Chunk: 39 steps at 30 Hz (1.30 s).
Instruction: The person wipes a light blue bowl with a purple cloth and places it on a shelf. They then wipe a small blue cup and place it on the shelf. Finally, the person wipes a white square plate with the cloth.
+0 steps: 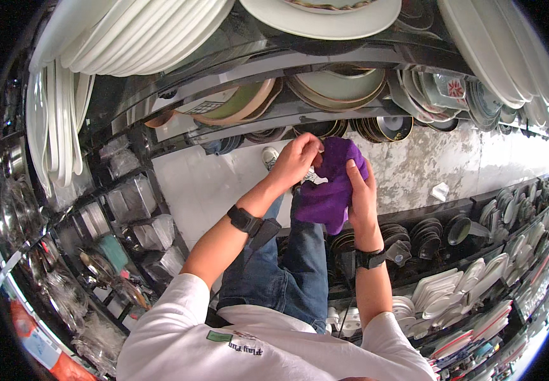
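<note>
A purple cloth hangs in folds between my hands, out in front of the shelves. My right hand grips its right side, the thumb pressed on top. At the upper left edge of the cloth, my left hand has its fingers curled against the fabric; the fingertips are partly hidden. Just beyond both hands, black bowls with thin light rims stand stacked on a low shelf. Higher up, large round plates lean on a dark shelf.
Stacked white plates jut out at the upper left, and more large plates at the upper right. Racks with plastic-wrapped goods line the left. Shelves of white dishes run along the right. A crumpled white scrap lies on the stained floor.
</note>
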{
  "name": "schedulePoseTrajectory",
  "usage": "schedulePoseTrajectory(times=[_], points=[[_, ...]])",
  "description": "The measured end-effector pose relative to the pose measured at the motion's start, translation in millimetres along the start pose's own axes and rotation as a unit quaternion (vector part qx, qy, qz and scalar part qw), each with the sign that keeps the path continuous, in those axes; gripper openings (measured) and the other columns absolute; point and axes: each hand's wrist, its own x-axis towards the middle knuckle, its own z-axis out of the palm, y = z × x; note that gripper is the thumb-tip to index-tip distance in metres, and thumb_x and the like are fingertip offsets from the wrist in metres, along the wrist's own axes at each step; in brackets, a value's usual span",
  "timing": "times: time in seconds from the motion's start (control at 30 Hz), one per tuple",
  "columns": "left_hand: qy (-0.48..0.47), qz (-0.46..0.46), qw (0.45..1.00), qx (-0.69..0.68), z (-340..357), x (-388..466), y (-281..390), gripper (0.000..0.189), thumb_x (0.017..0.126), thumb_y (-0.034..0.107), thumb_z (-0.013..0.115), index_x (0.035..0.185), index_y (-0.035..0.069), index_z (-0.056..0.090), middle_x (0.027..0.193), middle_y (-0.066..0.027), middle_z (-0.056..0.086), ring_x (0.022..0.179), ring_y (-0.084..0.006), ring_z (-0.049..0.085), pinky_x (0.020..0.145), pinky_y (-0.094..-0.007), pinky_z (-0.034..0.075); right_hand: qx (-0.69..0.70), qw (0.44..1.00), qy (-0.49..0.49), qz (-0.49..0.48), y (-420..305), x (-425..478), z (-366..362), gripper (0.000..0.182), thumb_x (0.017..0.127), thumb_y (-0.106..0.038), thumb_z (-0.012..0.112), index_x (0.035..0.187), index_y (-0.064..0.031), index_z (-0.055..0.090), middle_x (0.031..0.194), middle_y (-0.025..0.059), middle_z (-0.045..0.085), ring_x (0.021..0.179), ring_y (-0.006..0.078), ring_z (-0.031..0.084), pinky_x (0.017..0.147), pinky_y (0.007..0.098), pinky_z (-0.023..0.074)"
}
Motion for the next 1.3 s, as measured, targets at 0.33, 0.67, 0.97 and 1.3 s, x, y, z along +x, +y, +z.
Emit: schedulePoseTrajectory(times=[0.33, 0.67, 0.97, 1.3], points=[[-0.009, 0.005, 0.999, -0.035, 29, 26, 26, 0.021, 0.110, 0.022, 0.051, 0.113, 0.004, 0.061, 0.086, -0.0047, 0.066, 0.079, -0.0120, 0.065, 0.073, -0.0280, 0.056, 0.017, 1.000, 0.006, 0.013, -11, -2, -25, 0.033, 0.102, -0.017, 0.065, 0.131, 0.0000, 0.059, 0.113, 0.0083, 0.070, 0.097, 0.0168, 0.069, 0.084, 0.0322, 0.0585], [-0.009, -0.021, 0.997, -0.072, 33, 31, 25, 0.022, 0.111, 0.022, 0.050, 0.112, 0.003, 0.062, 0.087, -0.0044, 0.067, 0.080, -0.0116, 0.066, 0.073, -0.0280, 0.055, 0.008, 0.999, -0.007, 0.037, -15, 3, -31, 0.034, 0.103, -0.020, 0.065, 0.130, 0.0005, 0.059, 0.112, 0.0071, 0.070, 0.095, 0.0155, 0.069, 0.083, 0.0311, 0.0583], [0.037, -0.077, 0.993, -0.085, 11, 8, -7, 0.021, 0.110, 0.021, 0.052, 0.107, 0.005, 0.066, 0.087, -0.0011, 0.065, 0.079, -0.0088, 0.061, 0.073, -0.0262, 0.052, -0.087, 0.994, -0.044, 0.043, 3, 16, -20, 0.034, 0.103, -0.023, 0.066, 0.128, 0.0003, 0.062, 0.111, 0.0069, 0.071, 0.093, 0.0135, 0.067, 0.084, 0.0292, 0.0560], [0.072, -0.092, 0.986, -0.121, -26, -21, -14, 0.017, 0.106, 0.008, 0.049, 0.104, 0.003, 0.066, 0.090, 0.0020, 0.061, 0.080, -0.0064, 0.055, 0.071, -0.0251, 0.046, -0.147, 0.981, -0.096, 0.084, 16, 20, 19, 0.033, 0.102, -0.021, 0.067, 0.126, 0.0002, 0.063, 0.109, 0.0052, 0.071, 0.092, 0.0124, 0.066, 0.083, 0.0277, 0.0544]])
